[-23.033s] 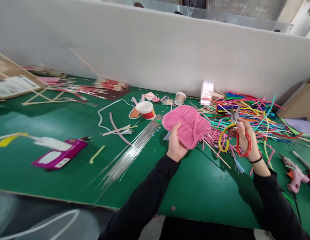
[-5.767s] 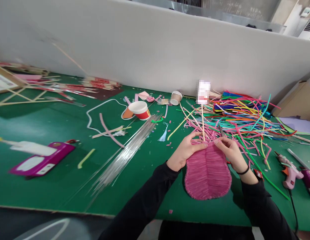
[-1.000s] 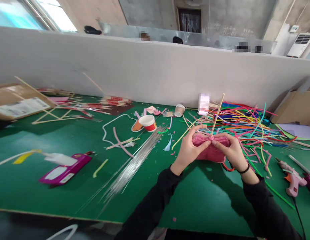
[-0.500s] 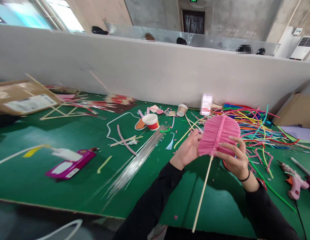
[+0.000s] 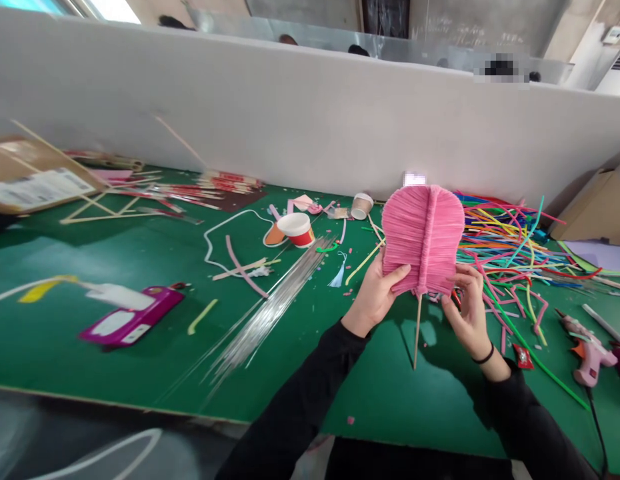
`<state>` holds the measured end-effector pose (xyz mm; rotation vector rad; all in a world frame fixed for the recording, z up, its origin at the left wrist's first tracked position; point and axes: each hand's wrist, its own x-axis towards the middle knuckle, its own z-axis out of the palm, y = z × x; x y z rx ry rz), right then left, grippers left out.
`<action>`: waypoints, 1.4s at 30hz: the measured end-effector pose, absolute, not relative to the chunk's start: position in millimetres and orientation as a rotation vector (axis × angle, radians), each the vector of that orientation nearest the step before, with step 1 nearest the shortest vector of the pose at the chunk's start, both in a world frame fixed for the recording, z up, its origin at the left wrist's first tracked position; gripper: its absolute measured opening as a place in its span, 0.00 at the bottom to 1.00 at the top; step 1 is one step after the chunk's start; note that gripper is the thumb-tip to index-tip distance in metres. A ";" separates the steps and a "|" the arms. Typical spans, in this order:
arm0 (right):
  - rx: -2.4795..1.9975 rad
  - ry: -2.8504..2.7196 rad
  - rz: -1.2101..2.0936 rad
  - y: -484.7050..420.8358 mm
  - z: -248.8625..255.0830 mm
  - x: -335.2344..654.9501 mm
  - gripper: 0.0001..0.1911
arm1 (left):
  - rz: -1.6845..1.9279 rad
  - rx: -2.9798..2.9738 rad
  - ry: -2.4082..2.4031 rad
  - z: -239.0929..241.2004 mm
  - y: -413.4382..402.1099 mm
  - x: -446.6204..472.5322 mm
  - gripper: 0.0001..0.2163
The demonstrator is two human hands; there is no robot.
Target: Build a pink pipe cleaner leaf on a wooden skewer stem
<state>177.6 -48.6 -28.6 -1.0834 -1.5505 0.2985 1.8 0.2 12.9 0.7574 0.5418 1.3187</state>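
Observation:
A pink hand fan (image 5: 407,233) of fuzzy pipe cleaners is held upright above the table, its thick ridge running down the middle. From its lower end a thin wooden stick (image 5: 417,333) points down. My left hand (image 5: 373,297) grips the fan's lower left edge, thumb on the near face and fingers mostly hidden behind. At the lower right edge, my right hand (image 5: 467,313) has its thumb and curled fingers closed on the fan's corner. A heap of coloured pipe cleaners (image 5: 510,233) lies beyond my right hand.
Thin metal wires (image 5: 270,313) lie left of my arms, near a paper cup (image 5: 296,230) and a blue tassel (image 5: 337,272). A purple device (image 5: 135,317) with a cable sits farther left. A pink glue gun (image 5: 590,350) lies right. A white partition (image 5: 290,113) closes off the table's back.
The fan has tipped more upright and its stick now points away from me. My right hand has slid from across its face to the lower right edge. The camera view has tilted down.

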 end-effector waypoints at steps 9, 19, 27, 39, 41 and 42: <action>-1.147 -1.558 0.258 -51.2 -23.4 168.6 0.04 | 1.232 0.794 0.564 11.1 -6.5 5.6 0.18; -1.115 -1.516 0.284 -48.6 -26.4 173.2 0.10 | 1.160 1.024 0.636 6.1 -7.9 6.2 0.13; -1.134 -1.583 0.218 -55.9 -14.2 168.0 0.04 | 1.172 1.047 0.631 4.3 -9.1 8.2 0.12; -1.151 -1.666 0.269 -56.4 -11.3 172.3 0.05 | 1.172 1.063 0.659 -0.5 -8.6 8.2 0.15; -1.170 -1.678 0.304 -56.5 -11.5 173.7 0.06 | 1.170 1.043 0.676 -1.9 -8.1 8.3 0.17; -1.178 -1.682 0.318 -56.4 -11.9 174.4 0.06 | 1.168 1.032 0.680 -2.6 -8.0 8.3 0.18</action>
